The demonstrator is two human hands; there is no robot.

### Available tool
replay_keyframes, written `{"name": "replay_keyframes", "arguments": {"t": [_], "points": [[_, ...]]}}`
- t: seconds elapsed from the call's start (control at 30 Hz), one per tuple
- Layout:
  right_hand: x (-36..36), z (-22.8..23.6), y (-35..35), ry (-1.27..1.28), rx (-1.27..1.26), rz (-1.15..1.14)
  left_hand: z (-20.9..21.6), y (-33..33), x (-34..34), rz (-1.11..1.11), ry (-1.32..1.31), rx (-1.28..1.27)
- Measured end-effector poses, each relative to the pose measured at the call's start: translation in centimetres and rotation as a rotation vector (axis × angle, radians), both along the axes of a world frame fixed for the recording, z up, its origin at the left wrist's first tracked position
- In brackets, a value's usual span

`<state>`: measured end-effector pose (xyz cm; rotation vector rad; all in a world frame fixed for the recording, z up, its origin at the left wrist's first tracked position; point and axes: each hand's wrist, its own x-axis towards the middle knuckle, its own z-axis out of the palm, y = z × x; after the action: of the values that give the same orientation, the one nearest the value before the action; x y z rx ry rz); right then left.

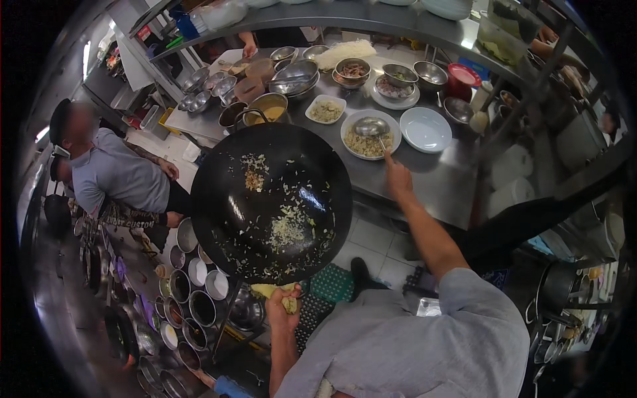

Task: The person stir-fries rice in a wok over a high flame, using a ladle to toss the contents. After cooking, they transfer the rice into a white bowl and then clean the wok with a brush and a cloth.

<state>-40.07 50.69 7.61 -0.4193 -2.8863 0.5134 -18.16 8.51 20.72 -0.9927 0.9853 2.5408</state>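
My left hand (281,309) is closed around a folded yellow cloth (290,302) at the near rim of a large black wok (219,159). The wok is lifted and tilted so its inside shows, with bits of rice and chopped greens (287,229) clinging to it. My right hand (399,178) grips the handle of a metal ladle (371,126). The ladle's bowl rests on fried rice (363,145) in a round white plate (396,140). Just right of that stands a bare white plate (426,130). The wok's near handle is hidden by hand and cloth.
A steel table (438,179) carries a square dish of rice (326,109), a pot of yellow liquid (272,105) and several metal bowls (294,77). Overhead runs a steel shelf (371,20). At left stand a co-worker in grey (126,169) and several sauce pots (202,308).
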Motion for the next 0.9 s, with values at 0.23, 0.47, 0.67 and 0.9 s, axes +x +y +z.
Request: {"name": "replay_keyframes", "arguments": {"t": [0.23, 0.47, 0.67, 0.9], "points": [[2.2, 2.7, -1.1, -0.015, -0.110, 0.019, 1.0, 2.0, -4.9, 0.054, 0.053, -0.034], [1.5, 3.9, -1.7, 0.141, -0.483, 0.000, -2.0, 2.7, -9.7, 0.033, -0.033, -0.064], [-0.7, 8.7, -6.0, 0.218, -0.755, 0.239, -3.2, 4.8, -14.6, -0.056, 0.141, -0.184], [-5.0, 13.7, -10.0, -0.065, -0.539, 0.387, -4.6, 5.8, -22.1, -0.145, 0.169, -0.062]]}}
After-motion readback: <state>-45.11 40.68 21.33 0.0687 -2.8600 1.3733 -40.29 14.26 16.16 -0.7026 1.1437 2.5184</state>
